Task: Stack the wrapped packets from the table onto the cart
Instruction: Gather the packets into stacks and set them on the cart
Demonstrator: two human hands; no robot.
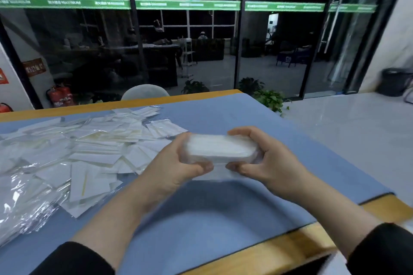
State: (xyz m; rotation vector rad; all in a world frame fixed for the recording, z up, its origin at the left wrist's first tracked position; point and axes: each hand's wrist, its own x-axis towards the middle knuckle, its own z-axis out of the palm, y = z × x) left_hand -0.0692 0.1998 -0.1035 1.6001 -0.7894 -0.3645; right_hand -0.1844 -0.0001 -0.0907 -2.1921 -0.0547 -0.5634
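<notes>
1. Bundle of packets (220,147): held above the table (290,140), long axis left to right.
2. Left hand (178,163), right hand (263,158): fingers curled round opposite ends.
3. Loose packets (89,147): left of the hands.
4. Cart: not in view.
</notes>
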